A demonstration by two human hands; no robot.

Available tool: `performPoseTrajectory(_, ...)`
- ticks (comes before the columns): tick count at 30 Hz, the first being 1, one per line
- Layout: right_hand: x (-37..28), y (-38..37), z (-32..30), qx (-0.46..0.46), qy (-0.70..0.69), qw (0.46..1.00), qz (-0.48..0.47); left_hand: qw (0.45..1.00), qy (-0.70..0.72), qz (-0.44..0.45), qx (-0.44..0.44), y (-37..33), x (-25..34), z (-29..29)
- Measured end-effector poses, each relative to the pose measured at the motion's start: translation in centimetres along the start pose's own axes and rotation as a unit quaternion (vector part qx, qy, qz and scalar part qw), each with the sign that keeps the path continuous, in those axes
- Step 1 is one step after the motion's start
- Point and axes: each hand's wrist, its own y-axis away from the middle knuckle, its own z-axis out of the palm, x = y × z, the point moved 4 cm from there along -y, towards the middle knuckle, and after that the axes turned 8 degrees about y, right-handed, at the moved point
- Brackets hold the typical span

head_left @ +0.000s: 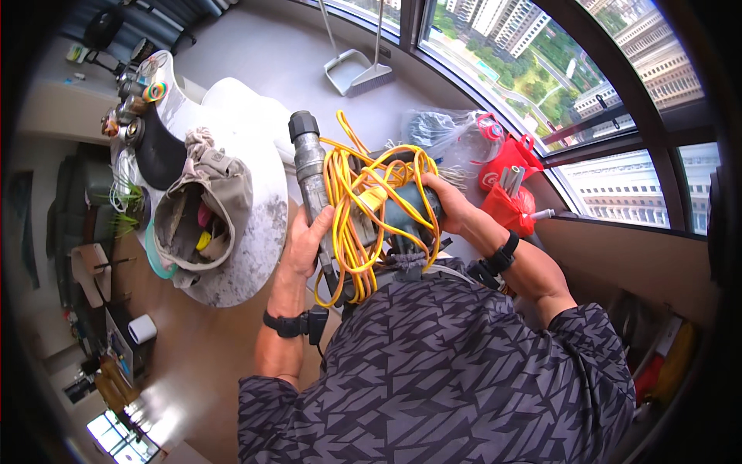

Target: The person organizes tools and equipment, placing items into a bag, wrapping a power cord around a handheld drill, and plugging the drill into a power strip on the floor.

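— You stood right there. What did the person have in hand?

— Nearest to the body, the left hand (303, 246) was clenched around a grey metal tool (312, 179), a long cylinder with a dark cap at its far end. Its long axis ran away from the chest, the capped end pointing out toward the window side of the room and leaning a little to the person's left. The lower end was hidden under the fingers and the cable.

— And the other hand?

— The right hand (450, 205) gripped a blue-grey tool body (408, 210), fingers curled over its far side. Between the two hands hung a bundle of yellow cable (363, 209), looped many times over both tools and drooping toward the patterned shirt (433, 371). Both wrists wore dark bands.

— Was any of it resting on something?

— No, all of it was held up in the air in front of the chest, just beside the near right edge of a round white table (259, 224).

— What lay on that table?

— A beige cap-like fabric pouch (202, 209) near its middle, with small coloured bits inside, and a cluster of small metal parts (127, 116) at its far left edge.

— Farther off?

— On the floor beyond the hands, a red bag (506, 182) and a clear plastic bag (448, 135), touching each other. Farthest, by the curved window, a dustpan (346, 71) with a broom (374, 76) just beside it.
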Motion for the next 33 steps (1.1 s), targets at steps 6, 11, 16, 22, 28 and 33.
performPoseTrajectory(6, 0.6, -1.4, -0.6, -0.037, -0.002, 0.999, 0.019, 1.0, -0.018, -0.006, 0.017, 0.7, -0.7, -0.2)
performPoseTrajectory(11, 0.7, -1.1, -0.9, -0.04, 0.003, 0.999, 0.036, 1.0, -0.009, -0.003, 0.015, 0.8, -0.9, 0.3)
performPoseTrajectory(16, 0.3, -0.4, -0.6, -0.02, 0.025, 0.999, 0.036, 0.999, 0.001, -0.017, 0.031, 0.9, -1.3, -0.3)
performPoseTrajectory(22, 0.0, -0.5, -0.5, -0.048, 0.003, 0.999, 0.023, 1.0, 0.003, -0.001, 0.027, 0.7, -1.1, 0.1)
performPoseTrajectory(28, 0.1, -0.8, -0.5, -0.047, 0.008, 0.999, 0.026, 1.0, 0.005, 0.003, 0.028, 0.6, -1.4, -0.2)
performPoseTrajectory(33, -1.9, 1.5, 0.7, -0.13, 0.088, 0.986, -0.057, 0.996, 0.026, 0.004, 0.085, 1.5, -1.4, -1.0)
